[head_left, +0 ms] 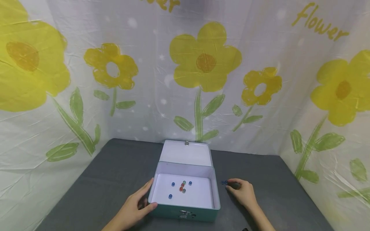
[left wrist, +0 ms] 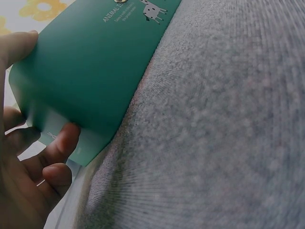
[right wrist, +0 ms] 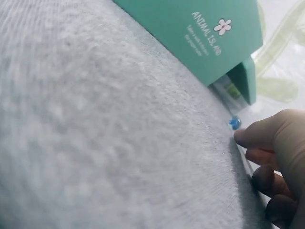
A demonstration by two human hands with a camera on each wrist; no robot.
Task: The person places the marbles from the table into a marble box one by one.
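Observation:
An open green tin box (head_left: 185,213) with a white inside stands on the dark cloth, its lid (head_left: 186,153) tipped back. Several small glass beads, blue (head_left: 170,196), red (head_left: 181,189) and greenish (head_left: 184,182), lie scattered on its floor. My left hand (head_left: 136,202) holds the front left corner, thumb at the front rim and fingers along the left side. Right of the box, my right hand (head_left: 242,192) is low over the cloth, index fingertip right at blue beads (head_left: 224,182). The right wrist view shows blue glass (right wrist: 235,122) just beyond a fingertip.
The dark grey cloth (head_left: 115,170) covers the table around the box. Behind and at both sides hangs a white curtain (head_left: 153,106) with yellow flowers. A small black object (head_left: 245,229) shows at the bottom edge of the head view.

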